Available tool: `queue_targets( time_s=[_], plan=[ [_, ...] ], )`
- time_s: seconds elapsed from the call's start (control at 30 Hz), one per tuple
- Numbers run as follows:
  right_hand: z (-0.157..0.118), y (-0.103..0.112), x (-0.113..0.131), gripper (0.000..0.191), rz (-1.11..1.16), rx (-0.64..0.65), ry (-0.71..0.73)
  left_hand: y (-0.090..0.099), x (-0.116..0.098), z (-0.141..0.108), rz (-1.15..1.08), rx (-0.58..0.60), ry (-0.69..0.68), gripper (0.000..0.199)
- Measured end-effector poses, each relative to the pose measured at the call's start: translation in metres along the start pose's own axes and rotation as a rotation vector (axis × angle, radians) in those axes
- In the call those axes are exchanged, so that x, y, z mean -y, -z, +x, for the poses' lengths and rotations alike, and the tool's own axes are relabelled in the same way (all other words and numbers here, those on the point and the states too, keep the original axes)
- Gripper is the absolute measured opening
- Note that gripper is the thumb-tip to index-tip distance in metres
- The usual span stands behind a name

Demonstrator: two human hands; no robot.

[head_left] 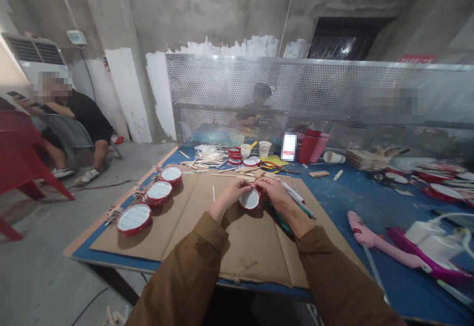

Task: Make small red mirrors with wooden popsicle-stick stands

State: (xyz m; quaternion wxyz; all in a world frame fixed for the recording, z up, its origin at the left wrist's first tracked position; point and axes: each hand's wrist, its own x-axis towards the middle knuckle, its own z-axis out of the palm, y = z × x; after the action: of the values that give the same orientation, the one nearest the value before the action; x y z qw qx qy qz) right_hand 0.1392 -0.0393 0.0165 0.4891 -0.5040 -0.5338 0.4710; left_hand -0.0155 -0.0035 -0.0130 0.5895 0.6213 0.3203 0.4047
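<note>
A small round red-rimmed drum (249, 199) with a white face sits between my hands over the cardboard sheet (200, 227). My left hand (233, 195) is closed at the drum's far left edge, thumb and fingers pinched together. Opposite it, my right hand (276, 197) is also pinched at the far right edge, fingertips almost meeting the left ones. Any small part between the fingertips is too small to make out. Several pens (296, 195) lie beside my right hand. A thin wooden stick (214, 193) lies left of my left hand.
Larger red-rimmed drums (134, 219) line the table's left side. Wooden sticks, paper cups (264, 148), a lit phone (289, 146) and a red bottle (309, 146) stand or lie at the back. A pink glue gun (381, 242) and power strip (407, 239) lie right. A person (87, 113) sits far left.
</note>
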Motion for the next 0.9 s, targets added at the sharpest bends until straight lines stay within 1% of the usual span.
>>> queue_targets(
  time_s=[0.1, 0.2, 0.33, 0.4, 0.5, 0.6, 0.67, 0.77, 0.9],
  plan=[
    [0.006, 0.002, -0.002, 0.021, 0.242, 0.009, -0.079, -0.002, 0.000, 0.000, 0.008, 0.002, 0.011, 0.025],
    [0.007, 0.004, -0.001, 0.023, 0.291, 0.020, -0.063, -0.002, 0.002, 0.002, 0.027, -0.037, 0.013, 0.023],
    [0.003, 0.002, 0.003, 0.031, 0.316, 0.033, -0.025, -0.001, 0.004, 0.004, 0.006, -0.071, 0.003, 0.022],
    [0.000, 0.000, 0.004, 0.034, 0.236, 0.059, 0.019, -0.002, 0.005, 0.004, -0.003, -0.109, -0.005, 0.021],
    [-0.002, -0.001, 0.003, 0.032, -0.032, 0.095, 0.127, -0.006, 0.006, 0.003, 0.020, -0.192, 0.002, 0.016],
    [-0.002, 0.002, 0.003, 0.027, -0.289, 0.100, 0.228, -0.008, 0.005, 0.003, 0.036, -0.281, 0.048, 0.010],
    [-0.003, 0.003, 0.004, 0.023, -0.406, 0.105, 0.273, -0.008, 0.004, 0.003, 0.030, -0.358, 0.083, 0.009],
    [-0.007, -0.001, 0.008, 0.020, -0.513, 0.129, 0.294, -0.004, 0.001, 0.004, 0.059, -0.477, 0.075, 0.007],
    [-0.013, -0.013, 0.009, 0.018, -0.560, 0.199, 0.257, 0.004, 0.000, 0.004, 0.147, -0.617, 0.010, 0.010]
  ],
)
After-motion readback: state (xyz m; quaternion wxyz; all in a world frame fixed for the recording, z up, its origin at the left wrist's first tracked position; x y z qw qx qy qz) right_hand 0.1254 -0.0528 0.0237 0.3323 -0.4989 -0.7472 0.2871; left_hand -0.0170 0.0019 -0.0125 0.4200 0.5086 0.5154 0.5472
